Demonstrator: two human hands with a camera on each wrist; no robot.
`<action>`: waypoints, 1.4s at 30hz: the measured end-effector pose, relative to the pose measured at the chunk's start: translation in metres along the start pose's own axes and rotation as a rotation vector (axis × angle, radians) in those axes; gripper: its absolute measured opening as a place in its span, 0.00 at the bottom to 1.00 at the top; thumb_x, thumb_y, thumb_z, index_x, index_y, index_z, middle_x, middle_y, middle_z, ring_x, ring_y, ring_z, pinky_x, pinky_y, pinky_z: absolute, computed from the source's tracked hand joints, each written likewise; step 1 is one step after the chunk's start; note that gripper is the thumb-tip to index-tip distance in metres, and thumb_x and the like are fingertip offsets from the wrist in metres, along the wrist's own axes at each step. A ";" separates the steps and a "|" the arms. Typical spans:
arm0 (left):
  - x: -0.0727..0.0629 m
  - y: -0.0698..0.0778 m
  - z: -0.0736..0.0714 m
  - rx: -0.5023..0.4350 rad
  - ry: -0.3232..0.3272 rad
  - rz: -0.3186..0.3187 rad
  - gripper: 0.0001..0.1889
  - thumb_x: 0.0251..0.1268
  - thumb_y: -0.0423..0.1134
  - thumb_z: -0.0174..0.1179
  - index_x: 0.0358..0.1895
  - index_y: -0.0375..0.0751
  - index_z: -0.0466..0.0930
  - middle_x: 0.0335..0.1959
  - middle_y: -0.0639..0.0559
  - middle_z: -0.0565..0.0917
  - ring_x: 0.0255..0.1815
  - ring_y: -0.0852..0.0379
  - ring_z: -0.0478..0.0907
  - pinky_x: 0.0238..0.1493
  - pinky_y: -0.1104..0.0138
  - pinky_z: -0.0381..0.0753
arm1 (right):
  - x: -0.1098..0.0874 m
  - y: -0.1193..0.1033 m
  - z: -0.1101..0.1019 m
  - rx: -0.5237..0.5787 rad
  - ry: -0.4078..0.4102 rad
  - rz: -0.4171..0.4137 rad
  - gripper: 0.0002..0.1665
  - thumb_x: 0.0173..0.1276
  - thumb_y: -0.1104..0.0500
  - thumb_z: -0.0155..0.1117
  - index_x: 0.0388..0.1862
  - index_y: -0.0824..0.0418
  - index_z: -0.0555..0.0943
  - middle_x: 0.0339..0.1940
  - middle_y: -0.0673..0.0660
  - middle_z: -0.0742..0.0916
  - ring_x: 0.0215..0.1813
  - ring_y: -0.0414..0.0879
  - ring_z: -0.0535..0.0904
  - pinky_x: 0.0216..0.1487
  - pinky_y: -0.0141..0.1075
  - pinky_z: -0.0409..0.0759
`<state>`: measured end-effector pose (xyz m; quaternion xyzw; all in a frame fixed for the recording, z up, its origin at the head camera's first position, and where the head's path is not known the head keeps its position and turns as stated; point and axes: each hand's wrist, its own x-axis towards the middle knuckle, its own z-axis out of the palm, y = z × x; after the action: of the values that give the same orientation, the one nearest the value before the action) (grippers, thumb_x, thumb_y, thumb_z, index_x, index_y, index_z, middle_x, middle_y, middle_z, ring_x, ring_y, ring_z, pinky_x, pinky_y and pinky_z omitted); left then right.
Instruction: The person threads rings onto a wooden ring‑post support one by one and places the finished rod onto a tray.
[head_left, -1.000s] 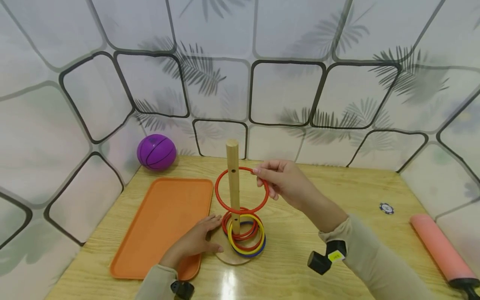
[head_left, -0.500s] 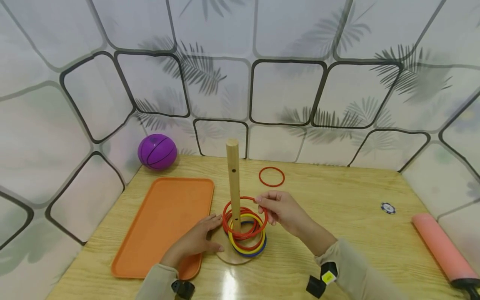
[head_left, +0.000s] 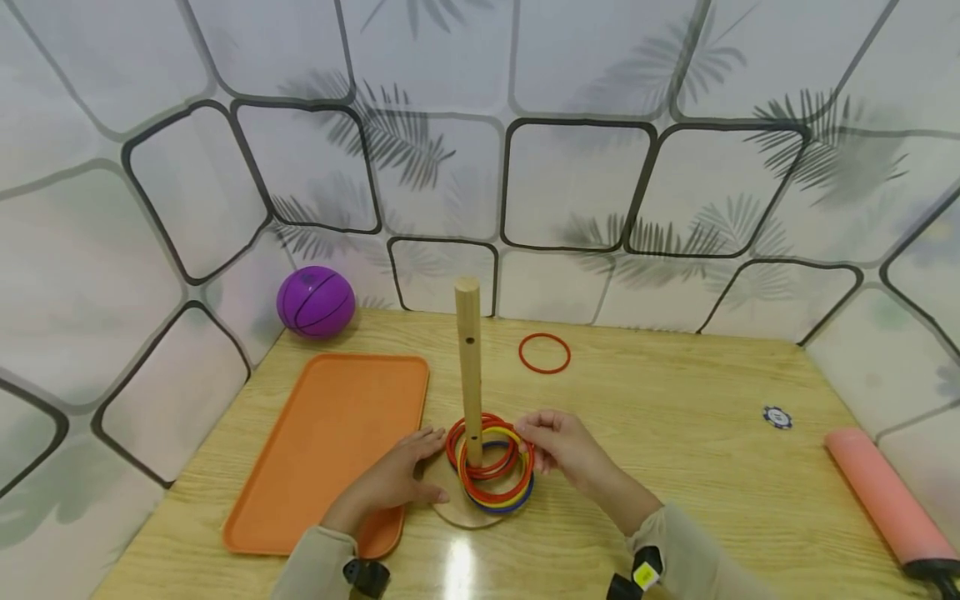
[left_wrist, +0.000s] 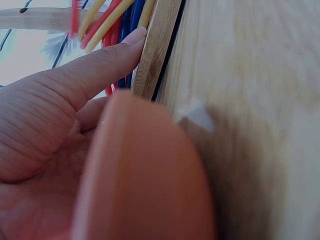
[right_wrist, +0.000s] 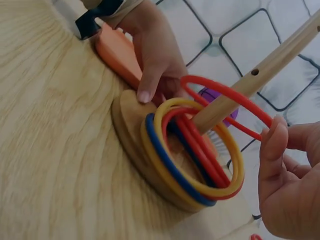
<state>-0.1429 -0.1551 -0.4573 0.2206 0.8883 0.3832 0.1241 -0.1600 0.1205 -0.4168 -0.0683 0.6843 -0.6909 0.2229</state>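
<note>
My right hand (head_left: 566, 446) pinches a red ring (right_wrist: 225, 88) between thumb and fingertips. The ring encircles the wooden post (head_left: 468, 367) low down and is tilted, its far side near the post in the right wrist view. Beneath it, several red, yellow (right_wrist: 241, 165) and blue (right_wrist: 165, 162) rings lie piled around the post's foot. My left hand (head_left: 393, 475) rests with extended fingers at the left of the round wooden base (head_left: 457, 521), thumb at its edge. The left wrist view shows that thumb (left_wrist: 112, 62) against the base and rings close by.
An orange tray (head_left: 337, 442) lies left of the base, partly under the left forearm. A purple ball (head_left: 316, 302) sits at the back left. Another red ring (head_left: 544, 372) lies behind the post. On the right are a poker chip (head_left: 777, 417) and a pink pump-like cylinder (head_left: 885, 500).
My right hand has lowered the red ring along the post, from mid-height down to the pile. The ring behind the post has come into sight. My left hand has stayed in place.
</note>
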 end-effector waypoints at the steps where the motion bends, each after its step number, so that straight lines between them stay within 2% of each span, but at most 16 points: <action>1: 0.000 0.000 0.000 0.001 0.000 0.001 0.43 0.48 0.45 0.73 0.67 0.29 0.64 0.70 0.38 0.63 0.73 0.37 0.50 0.70 0.43 0.48 | 0.000 0.003 -0.001 -0.007 0.004 -0.003 0.18 0.70 0.58 0.58 0.43 0.76 0.75 0.23 0.51 0.81 0.14 0.35 0.72 0.16 0.25 0.71; 6: -0.001 0.001 -0.001 -0.005 -0.004 -0.003 0.43 0.48 0.44 0.73 0.67 0.29 0.64 0.70 0.38 0.63 0.73 0.37 0.49 0.70 0.43 0.48 | 0.000 0.017 -0.009 -0.040 0.023 0.007 0.18 0.70 0.57 0.58 0.44 0.75 0.76 0.19 0.50 0.80 0.16 0.36 0.73 0.18 0.26 0.73; 12: -0.001 0.000 -0.001 -0.016 -0.004 -0.010 0.43 0.48 0.45 0.73 0.67 0.29 0.64 0.70 0.39 0.62 0.73 0.37 0.49 0.70 0.42 0.48 | 0.000 0.027 -0.033 -0.039 0.043 0.017 0.18 0.72 0.59 0.55 0.45 0.76 0.75 0.25 0.51 0.81 0.19 0.36 0.75 0.20 0.25 0.74; 15: -0.001 0.000 -0.001 -0.015 -0.003 -0.010 0.43 0.48 0.45 0.73 0.67 0.29 0.64 0.70 0.39 0.62 0.73 0.37 0.49 0.69 0.42 0.48 | -0.002 0.028 -0.046 -0.009 0.061 0.021 0.17 0.73 0.59 0.54 0.45 0.76 0.75 0.26 0.52 0.81 0.19 0.35 0.75 0.21 0.25 0.74; 21: -0.001 0.001 -0.002 -0.015 -0.005 -0.010 0.43 0.49 0.45 0.72 0.67 0.29 0.64 0.71 0.39 0.62 0.73 0.38 0.48 0.70 0.43 0.47 | -0.004 0.025 -0.069 0.012 0.077 0.002 0.14 0.71 0.57 0.56 0.42 0.69 0.77 0.27 0.51 0.82 0.21 0.36 0.76 0.23 0.26 0.76; 26: -0.001 0.001 -0.001 -0.018 -0.009 -0.010 0.43 0.49 0.45 0.72 0.67 0.29 0.64 0.71 0.39 0.62 0.73 0.37 0.48 0.70 0.42 0.47 | -0.003 0.024 -0.084 -0.013 0.079 -0.045 0.18 0.70 0.56 0.58 0.46 0.72 0.75 0.29 0.53 0.82 0.23 0.39 0.77 0.25 0.29 0.78; 32: -0.002 0.000 0.000 -0.015 -0.009 -0.011 0.43 0.48 0.45 0.72 0.67 0.29 0.64 0.71 0.39 0.62 0.73 0.37 0.48 0.70 0.42 0.47 | 0.008 0.023 -0.098 -0.033 0.081 -0.092 0.19 0.70 0.57 0.59 0.48 0.74 0.74 0.29 0.51 0.83 0.25 0.39 0.77 0.27 0.30 0.78; 36: -0.002 0.000 0.000 -0.019 -0.010 -0.011 0.43 0.48 0.45 0.73 0.67 0.28 0.64 0.71 0.39 0.62 0.73 0.38 0.48 0.70 0.42 0.47 | 0.019 0.022 -0.106 -0.068 0.100 -0.096 0.21 0.69 0.59 0.60 0.50 0.76 0.73 0.30 0.52 0.83 0.27 0.40 0.77 0.29 0.31 0.79; 42: -0.001 0.000 0.000 -0.023 -0.006 -0.012 0.43 0.48 0.44 0.73 0.67 0.28 0.64 0.71 0.39 0.62 0.73 0.37 0.48 0.70 0.42 0.47 | 0.038 0.021 -0.117 -0.183 0.044 -0.088 0.26 0.69 0.59 0.59 0.57 0.78 0.69 0.33 0.57 0.81 0.32 0.41 0.75 0.34 0.34 0.79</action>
<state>-0.1420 -0.1556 -0.4570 0.2151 0.8847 0.3921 0.1314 -0.2361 0.2131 -0.4519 -0.1032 0.7457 -0.6359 0.1700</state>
